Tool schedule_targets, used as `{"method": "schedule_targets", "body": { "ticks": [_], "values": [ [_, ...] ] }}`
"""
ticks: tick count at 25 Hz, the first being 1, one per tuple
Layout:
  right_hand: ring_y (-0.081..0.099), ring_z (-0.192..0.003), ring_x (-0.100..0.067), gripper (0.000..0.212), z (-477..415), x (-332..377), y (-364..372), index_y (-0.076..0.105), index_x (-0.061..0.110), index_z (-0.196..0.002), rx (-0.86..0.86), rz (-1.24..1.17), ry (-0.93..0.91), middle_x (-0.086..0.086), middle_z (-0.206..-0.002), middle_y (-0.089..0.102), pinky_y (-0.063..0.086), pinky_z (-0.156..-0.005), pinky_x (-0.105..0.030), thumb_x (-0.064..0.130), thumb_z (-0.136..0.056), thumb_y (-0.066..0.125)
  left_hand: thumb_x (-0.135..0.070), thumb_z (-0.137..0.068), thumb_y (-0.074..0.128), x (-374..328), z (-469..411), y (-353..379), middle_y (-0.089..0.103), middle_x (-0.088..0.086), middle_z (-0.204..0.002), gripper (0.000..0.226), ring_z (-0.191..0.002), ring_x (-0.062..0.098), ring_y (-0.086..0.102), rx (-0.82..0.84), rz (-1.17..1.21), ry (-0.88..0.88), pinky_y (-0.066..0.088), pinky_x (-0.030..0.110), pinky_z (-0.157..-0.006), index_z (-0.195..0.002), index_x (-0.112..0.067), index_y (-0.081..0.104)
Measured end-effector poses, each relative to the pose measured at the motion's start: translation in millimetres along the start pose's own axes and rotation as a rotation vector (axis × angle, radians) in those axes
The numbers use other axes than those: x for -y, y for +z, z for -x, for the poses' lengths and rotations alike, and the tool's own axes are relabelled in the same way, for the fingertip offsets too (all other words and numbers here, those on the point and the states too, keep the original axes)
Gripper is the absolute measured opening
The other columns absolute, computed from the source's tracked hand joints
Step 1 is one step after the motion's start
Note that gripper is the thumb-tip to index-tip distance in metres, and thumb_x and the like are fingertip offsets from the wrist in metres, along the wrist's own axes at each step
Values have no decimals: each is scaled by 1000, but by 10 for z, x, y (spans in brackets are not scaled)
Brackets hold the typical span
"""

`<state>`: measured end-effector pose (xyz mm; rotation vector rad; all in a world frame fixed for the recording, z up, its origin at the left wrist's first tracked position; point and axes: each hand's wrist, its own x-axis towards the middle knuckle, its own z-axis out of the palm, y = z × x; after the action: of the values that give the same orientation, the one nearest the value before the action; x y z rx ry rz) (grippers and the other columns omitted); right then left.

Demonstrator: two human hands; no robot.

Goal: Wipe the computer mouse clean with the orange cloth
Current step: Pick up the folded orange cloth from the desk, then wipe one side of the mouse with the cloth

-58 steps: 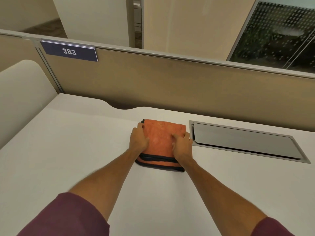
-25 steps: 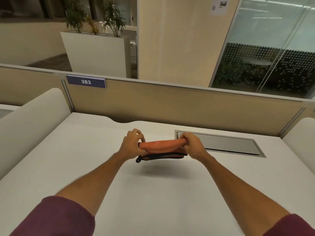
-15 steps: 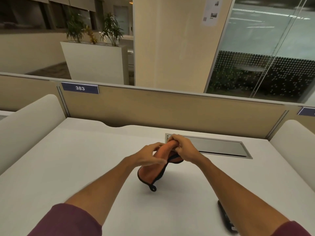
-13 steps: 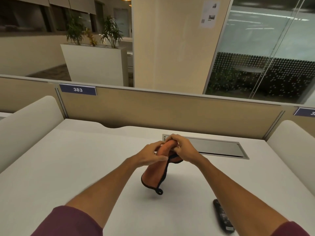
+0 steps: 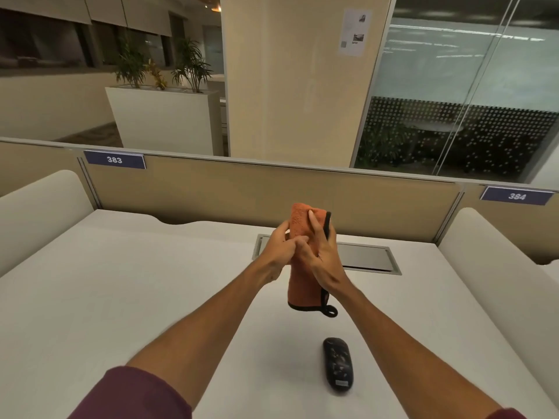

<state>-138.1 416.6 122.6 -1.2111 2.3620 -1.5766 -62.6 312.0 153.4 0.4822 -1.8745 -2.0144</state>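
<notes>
An orange cloth (image 5: 302,285) with a black hem and a hanging loop is held upright above the white desk (image 5: 121,297). My left hand (image 5: 278,249) grips its left side and my right hand (image 5: 322,252) wraps its right side, fingers pressed on the fabric. A black computer mouse (image 5: 338,368) lies on the desk nearer to me, between my forearms, below the cloth and apart from both hands.
A metal cable hatch (image 5: 363,257) is set in the desk behind my hands. A beige partition (image 5: 242,189) with labels 383 and 384 runs along the back. White padded side panels (image 5: 36,201) flank the desk.
Both hands lifted the folded cloth off the desk, let it unfold and raised it upright. The view tilted up and the mouse came fully into sight.
</notes>
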Motion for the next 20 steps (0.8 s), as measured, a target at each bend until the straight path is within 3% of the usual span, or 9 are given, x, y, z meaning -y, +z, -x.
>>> {"method": "schedule_targets", "body": {
  "ticks": [2, 5, 9, 12, 14, 16, 20],
  "values": [
    [38, -134, -26, 85, 56, -48, -196, 12, 47, -152, 18, -49, 37, -3, -157, 13, 41, -105, -40, 72, -78, 47, -24, -102, 45, -55, 20, 210, 65, 9, -114, 32, -105, 29, 63, 111, 144, -79, 55, 42, -84, -131, -13, 54],
    [53, -118, -23, 80, 188, -195, -498, 15, 47, -151, -1, -97, 113, -8, -143, 34, 48, -96, -35, 54, -84, 59, -36, -101, 31, -52, 72, 463, 64, 9, -107, 43, -99, 26, 61, 252, 267, -185, 53, 43, -84, -125, -10, 57],
    [56, -115, -28, 68, 464, -473, -728, 25, 43, -150, -30, -89, 223, -10, -136, 46, 50, -95, -39, 41, -91, 59, -25, -106, 33, 244, 187, 693, 65, 5, -118, 33, -103, 19, 64, 282, -62, -76, 58, 31, -80, -124, -15, 57],
    [57, -110, -25, 69, 765, -760, -820, 24, 39, -150, 8, -31, 361, -7, -138, 47, 48, -90, -35, 48, -90, 57, -21, -104, 47, 769, 351, 710, 58, 7, -135, 32, -117, 20, 58, 73, -390, 43, 51, 33, -95, -134, -14, 51],
    [56, -108, -25, 66, 979, -946, -864, 23, 37, -151, 51, 52, 455, -10, -138, 47, 48, -90, -37, 44, -95, 57, -33, -99, 58, 1179, 511, 660, 45, 4, -149, 50, -134, 22, 45, 91, -592, 33, 39, 38, -109, -144, -16, 42],
    [53, -106, -25, 64, 1183, -1076, -885, 21, 40, -150, 121, 168, 492, -11, -137, 43, 48, -94, -39, 43, -96, 56, -53, -91, 61, 1532, 658, 601, 27, -1, -160, 78, -146, 20, 27, 234, -742, 7, 24, 42, -119, -153, -21, 26],
    [49, -120, -32, 67, 1534, -1198, -831, 19, 49, -150, 211, 390, 506, -8, -148, 30, 44, -103, -45, 47, -93, 53, -87, -68, 52, 2008, 815, 569, 9, -4, -165, 117, -151, 17, 7, 369, -945, 68, 1, 45, -123, -157, -25, 9]
  ]
}}
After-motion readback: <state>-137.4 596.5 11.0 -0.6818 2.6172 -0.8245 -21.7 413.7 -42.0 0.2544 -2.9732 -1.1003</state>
